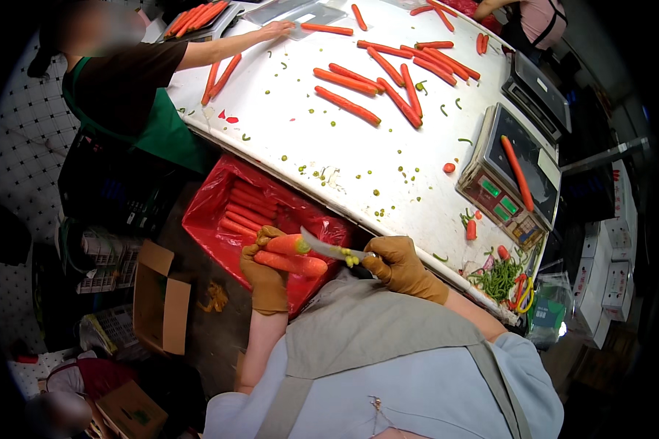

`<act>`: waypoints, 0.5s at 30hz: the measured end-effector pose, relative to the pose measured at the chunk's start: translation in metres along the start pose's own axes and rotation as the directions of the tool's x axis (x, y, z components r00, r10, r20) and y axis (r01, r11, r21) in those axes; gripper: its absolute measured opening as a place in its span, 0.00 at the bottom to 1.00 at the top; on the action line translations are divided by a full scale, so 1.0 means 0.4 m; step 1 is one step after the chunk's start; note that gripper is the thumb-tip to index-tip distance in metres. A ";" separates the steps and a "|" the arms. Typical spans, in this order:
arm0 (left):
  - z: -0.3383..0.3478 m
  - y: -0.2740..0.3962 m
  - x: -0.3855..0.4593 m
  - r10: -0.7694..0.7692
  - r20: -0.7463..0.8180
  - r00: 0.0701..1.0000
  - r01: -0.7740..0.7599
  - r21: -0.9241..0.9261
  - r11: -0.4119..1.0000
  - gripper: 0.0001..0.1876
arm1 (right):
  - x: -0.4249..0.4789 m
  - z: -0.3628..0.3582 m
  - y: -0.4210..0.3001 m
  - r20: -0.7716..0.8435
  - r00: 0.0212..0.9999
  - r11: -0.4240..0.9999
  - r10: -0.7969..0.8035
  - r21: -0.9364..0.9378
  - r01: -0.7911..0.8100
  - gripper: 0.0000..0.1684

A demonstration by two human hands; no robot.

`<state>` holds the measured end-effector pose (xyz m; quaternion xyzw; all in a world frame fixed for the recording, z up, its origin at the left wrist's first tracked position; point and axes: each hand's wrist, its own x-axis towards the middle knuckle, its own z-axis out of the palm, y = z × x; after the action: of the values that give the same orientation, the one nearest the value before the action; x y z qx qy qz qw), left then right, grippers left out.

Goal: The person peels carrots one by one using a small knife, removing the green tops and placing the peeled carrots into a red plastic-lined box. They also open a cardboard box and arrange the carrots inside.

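My left hand (264, 274), in a brown glove, grips two carrots over a box lined with red plastic (203, 211). The upper carrot (285, 243) shows a green stem end toward the right; the lower carrot (296, 264) points the same way. My right hand (403, 268), gloved alike, holds a knife (321, 245) by its handle. The curved blade reaches left to the upper carrot's green end, and pale green trimmings (351, 257) cling to it or lie just in front of it. Inside the box, several carrots (247, 208) lie side by side.
Loose carrots (346, 82) and green scraps are scattered across the white table (285, 131). A scale (505, 170) bearing one carrot stands at right, near green beans (494, 280) and yellow-handled scissors (525, 296). A co-worker's arm (225, 52) reaches over the far left. An open cardboard box (159, 302) sits on the floor.
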<state>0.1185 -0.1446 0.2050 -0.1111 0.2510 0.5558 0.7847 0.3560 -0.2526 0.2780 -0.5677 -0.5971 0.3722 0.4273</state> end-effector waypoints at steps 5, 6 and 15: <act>-0.039 -0.021 0.004 -0.138 0.113 0.984 0.147 -0.078 0.986 0.10 | 0.030 0.017 -0.013 0.080 0.975 0.942 -0.208 -0.251 0.222 0.23; -0.040 -0.028 0.001 -0.148 0.090 0.985 0.156 -0.082 0.984 0.09 | 0.036 0.019 -0.015 0.089 0.969 0.921 -0.231 -0.301 0.248 0.24; -0.029 -0.077 -0.056 0.072 -0.053 0.996 -0.048 0.353 0.934 0.08 | 0.046 0.013 -0.005 0.073 0.940 0.766 -0.333 -0.561 0.315 0.26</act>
<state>0.1383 -0.1794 0.2034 0.0206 0.3749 0.5218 0.7660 0.3506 -0.2344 0.2795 -0.5622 -0.7625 0.0907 0.3070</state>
